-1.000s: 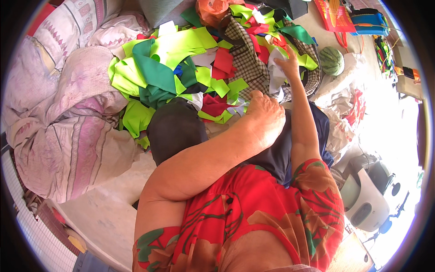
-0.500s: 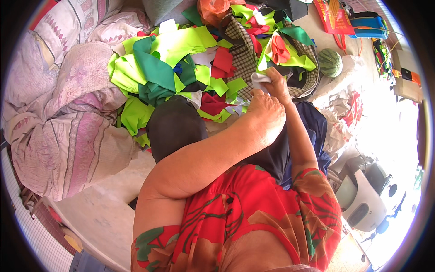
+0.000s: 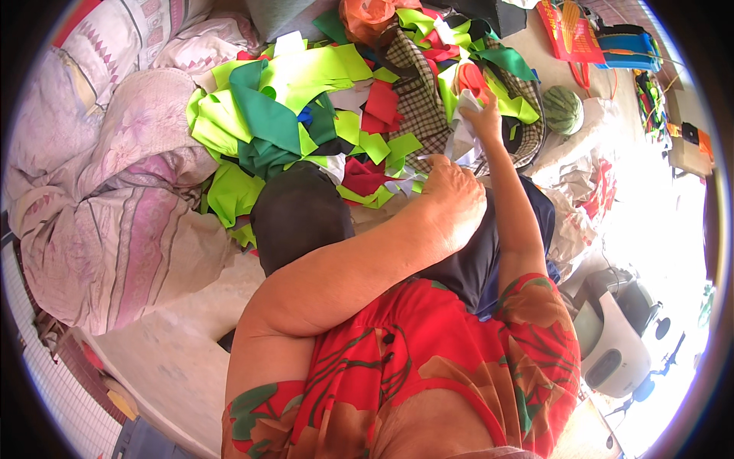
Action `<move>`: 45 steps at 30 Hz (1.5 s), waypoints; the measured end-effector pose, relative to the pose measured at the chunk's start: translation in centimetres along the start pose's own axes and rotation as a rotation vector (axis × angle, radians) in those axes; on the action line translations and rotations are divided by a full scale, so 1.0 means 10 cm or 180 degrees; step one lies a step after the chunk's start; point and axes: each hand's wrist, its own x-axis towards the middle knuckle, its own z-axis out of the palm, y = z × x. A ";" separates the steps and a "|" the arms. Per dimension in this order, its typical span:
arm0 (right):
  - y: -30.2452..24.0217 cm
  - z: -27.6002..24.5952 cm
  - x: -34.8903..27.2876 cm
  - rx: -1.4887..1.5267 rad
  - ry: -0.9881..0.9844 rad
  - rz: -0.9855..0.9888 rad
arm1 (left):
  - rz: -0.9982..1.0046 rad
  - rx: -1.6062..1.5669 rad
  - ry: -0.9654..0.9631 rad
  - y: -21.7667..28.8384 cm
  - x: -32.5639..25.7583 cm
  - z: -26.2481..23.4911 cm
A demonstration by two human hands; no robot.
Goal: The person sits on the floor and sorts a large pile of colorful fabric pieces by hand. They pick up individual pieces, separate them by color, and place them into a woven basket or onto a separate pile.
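Note:
My right hand [image 3: 483, 122] is closed on the upper part of a white cloth scrap [image 3: 464, 141], over the near edge of a checkered fabric bag [image 3: 417, 111]. The scrap hangs down toward my left hand [image 3: 457, 191], which crosses in front of my body with its fingers curled. What the left fingers hold is hidden, and I cannot tell whether the scrap's lower end is in them. Lime-green, red and dark green cloth scraps fill the bag. More lie heaped to its left, among them a dark green piece [image 3: 264, 115] and a red piece [image 3: 381, 107].
A pale patterned quilt [image 3: 115, 229] lies bunched at left. My dark-covered knee [image 3: 300, 214] rises before the heap. Right of the bag are a striped round melon [image 3: 563, 111] and a crumpled pale bag [image 3: 569, 206]. A white-grey appliance [image 3: 615, 340] stands lower right; a red bag [image 3: 567, 34] lies far right.
My right hand has moved up and right, away from the left, drawing the white scrap out so more of it shows. The left hand has stayed nearly in place, still curled.

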 end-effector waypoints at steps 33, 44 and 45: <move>-2.05 -0.44 -0.66 0.4687 -0.1916 -0.0164 | 0.0302 -0.0223 -0.1582 0.17 0.11 -0.05; -3.34 0.28 -1.16 0.2491 -0.2253 -0.2091 | -0.0106 -0.0352 0.1029 0.28 0.25 0.99; -3.13 0.32 -0.98 0.2617 -0.2207 -0.2412 | -0.0090 -0.0377 0.1076 0.31 0.23 0.97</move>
